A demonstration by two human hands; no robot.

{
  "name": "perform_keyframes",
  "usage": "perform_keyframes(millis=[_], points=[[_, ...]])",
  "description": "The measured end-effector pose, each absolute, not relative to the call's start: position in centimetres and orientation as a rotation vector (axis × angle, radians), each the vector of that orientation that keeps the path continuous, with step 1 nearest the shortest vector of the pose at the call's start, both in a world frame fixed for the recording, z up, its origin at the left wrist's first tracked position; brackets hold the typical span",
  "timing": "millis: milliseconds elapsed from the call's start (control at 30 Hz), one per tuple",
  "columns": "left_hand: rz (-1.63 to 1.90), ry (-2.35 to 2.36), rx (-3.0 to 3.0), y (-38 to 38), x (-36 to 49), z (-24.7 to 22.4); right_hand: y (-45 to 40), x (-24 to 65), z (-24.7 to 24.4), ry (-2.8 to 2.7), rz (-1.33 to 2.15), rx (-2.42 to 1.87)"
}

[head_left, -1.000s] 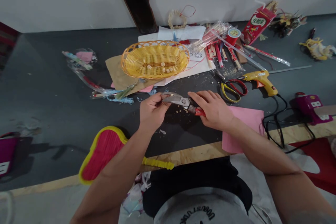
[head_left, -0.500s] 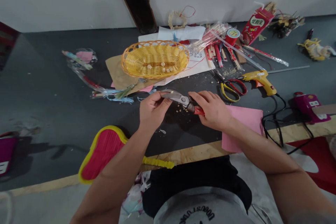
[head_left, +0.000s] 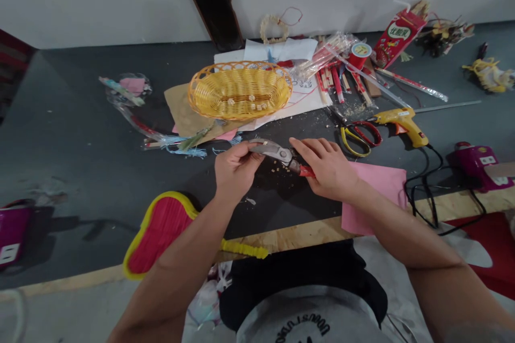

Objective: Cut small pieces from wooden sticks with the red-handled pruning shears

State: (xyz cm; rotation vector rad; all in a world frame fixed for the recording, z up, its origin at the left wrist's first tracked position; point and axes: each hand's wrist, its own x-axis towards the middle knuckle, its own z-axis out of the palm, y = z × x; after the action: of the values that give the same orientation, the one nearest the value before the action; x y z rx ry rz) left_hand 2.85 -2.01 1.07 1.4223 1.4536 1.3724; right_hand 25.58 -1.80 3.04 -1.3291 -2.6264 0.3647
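Pruning shears [head_left: 284,154] with red handles are gripped in my right hand [head_left: 330,170], their blades pointing left. My left hand [head_left: 236,171] is closed in a pinch at the blade tips; whatever is between its fingers is hidden. A tiny pale piece shows at the blades by my left fingertips. Several small pale cut bits [head_left: 277,167] lie on the dark table beneath the shears. Beyond my hands stands a yellow woven basket [head_left: 241,77] with a few small pale pieces in it.
Scissors [head_left: 356,139], a yellow glue gun [head_left: 404,123] with a black cord and pink paper [head_left: 380,185] lie on the right. Wrapped sticks, a red thread spool [head_left: 359,56] and a drink carton [head_left: 398,35] are behind. A red-and-yellow fan-shaped piece [head_left: 161,236] sits near my left forearm.
The whole view has shifted slightly. Both hands and the shears keep nearly the same pose, with the left fingers still at the blade tips.
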Motion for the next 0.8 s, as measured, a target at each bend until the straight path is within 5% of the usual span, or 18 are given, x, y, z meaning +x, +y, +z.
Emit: perform_keyframes(millis=[800], points=[[1.342,1.456,1.449,-2.26,3.14,1.01,-2.46,25.28,2.73,-2.585,0.448,-1.324]])
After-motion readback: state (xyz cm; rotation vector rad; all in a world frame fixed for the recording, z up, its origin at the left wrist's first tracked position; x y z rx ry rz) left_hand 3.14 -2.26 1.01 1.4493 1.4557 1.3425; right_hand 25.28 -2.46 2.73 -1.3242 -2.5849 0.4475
